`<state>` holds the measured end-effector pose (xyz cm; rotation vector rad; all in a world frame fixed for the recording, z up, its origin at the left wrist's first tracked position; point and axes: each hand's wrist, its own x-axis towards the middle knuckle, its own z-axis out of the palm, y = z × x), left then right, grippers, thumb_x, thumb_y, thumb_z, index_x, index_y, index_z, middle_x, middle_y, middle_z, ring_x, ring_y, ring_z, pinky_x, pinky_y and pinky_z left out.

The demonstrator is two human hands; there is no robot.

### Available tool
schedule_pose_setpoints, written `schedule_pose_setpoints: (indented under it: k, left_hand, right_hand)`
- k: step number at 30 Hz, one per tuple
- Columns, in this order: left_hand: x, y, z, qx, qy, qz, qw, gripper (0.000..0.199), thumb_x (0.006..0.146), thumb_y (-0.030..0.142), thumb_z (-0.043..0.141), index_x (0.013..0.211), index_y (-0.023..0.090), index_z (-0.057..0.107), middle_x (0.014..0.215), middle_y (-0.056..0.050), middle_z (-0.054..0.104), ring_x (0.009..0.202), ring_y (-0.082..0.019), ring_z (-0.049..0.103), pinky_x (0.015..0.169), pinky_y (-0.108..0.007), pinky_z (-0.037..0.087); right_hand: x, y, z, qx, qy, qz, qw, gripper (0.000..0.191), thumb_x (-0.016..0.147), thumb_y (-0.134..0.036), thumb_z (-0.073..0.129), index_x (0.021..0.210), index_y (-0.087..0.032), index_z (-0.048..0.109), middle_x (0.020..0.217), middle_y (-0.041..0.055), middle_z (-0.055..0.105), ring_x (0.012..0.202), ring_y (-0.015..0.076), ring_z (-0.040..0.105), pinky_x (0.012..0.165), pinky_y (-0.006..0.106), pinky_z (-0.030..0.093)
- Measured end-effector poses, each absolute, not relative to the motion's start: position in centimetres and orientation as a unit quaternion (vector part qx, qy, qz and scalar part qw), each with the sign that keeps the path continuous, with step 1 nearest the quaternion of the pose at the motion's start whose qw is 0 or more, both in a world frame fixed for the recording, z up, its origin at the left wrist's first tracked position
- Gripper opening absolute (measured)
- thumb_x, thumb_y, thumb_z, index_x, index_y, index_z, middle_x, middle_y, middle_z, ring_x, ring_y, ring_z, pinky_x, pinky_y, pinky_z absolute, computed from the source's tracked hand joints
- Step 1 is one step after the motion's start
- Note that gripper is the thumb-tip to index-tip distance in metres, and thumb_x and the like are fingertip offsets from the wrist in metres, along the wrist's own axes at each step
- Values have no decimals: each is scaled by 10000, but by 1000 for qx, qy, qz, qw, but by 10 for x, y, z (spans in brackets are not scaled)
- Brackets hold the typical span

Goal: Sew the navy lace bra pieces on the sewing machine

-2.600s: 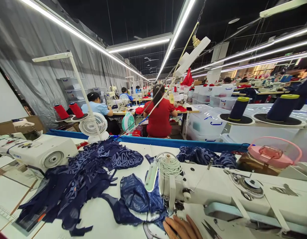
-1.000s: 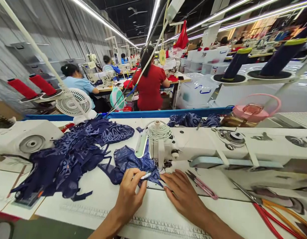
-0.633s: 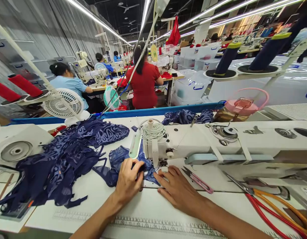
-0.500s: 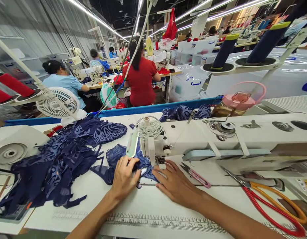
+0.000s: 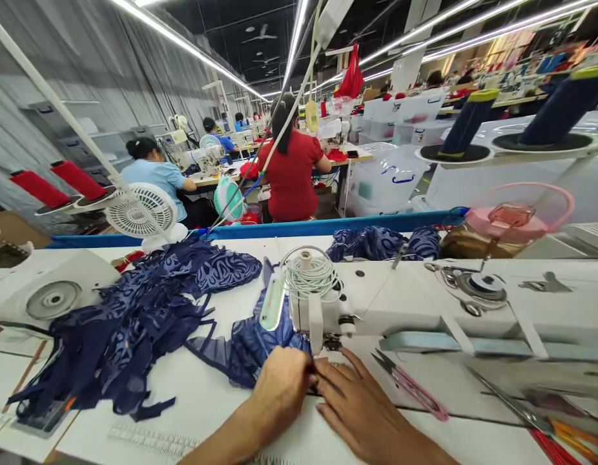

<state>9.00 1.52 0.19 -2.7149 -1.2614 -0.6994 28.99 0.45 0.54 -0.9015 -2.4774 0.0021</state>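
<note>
A white sewing machine stands in front of me, with a coil of pale cord on its head. Blue patterned fabric lies at its needle area and spreads to the left. My left hand is closed at the fabric's near edge, its fingertips pinching the cloth beside my right hand. Fingers spread and flat, my right hand rests on the machine bed just right of the presser foot. The fabric edge between the two hands is mostly hidden by the fingers.
Navy fabric pieces are heaped on the left. Pink-handled snips and large scissors lie on the right. Behind are a white fan, a pink-lidded jug, thread cones and people at other machines.
My left hand has moved right and closed up against my right hand. More blue fabric shows left of the needle area. The whole view has shifted.
</note>
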Motion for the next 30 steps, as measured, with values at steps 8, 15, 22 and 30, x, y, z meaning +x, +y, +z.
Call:
schedule_pose_setpoints:
  k: [8,15,22,30]
  left_hand:
    - [77,23,10,-888,-366,-272,54,245,939,69,383,879,179,593,843,-53,596,840,-183,557,826,-368,476]
    - [73,25,8,-893,-344,-282,65,267,909,56,421,1078,145,607,830,-67,637,832,-194,577,810,-369,472]
    - [72,19,12,-895,-363,-253,62,323,881,70,470,1156,177,604,1029,-99,666,1036,-242,589,1052,-584,293]
    - [74,17,5,-894,-363,-253,63,303,889,86,477,1161,157,591,936,-72,698,941,-221,616,1101,-689,129]
  right_hand:
    - [292,4,24,-326,-918,52,219,279,964,-307,486,1197,-195,590,1234,62,629,1071,210,588,1128,488,283]
    - [296,2,22,-321,-923,54,206,337,950,-286,501,1270,-192,558,1263,57,621,1090,217,587,1111,480,321]
    - [295,1,16,-325,-919,37,218,338,968,-300,477,1267,-170,569,1220,50,650,1080,222,591,1144,485,253]
    - [293,-2,10,-330,-917,28,222,384,966,-354,485,1285,-153,560,1224,59,650,1051,216,600,1172,477,217]
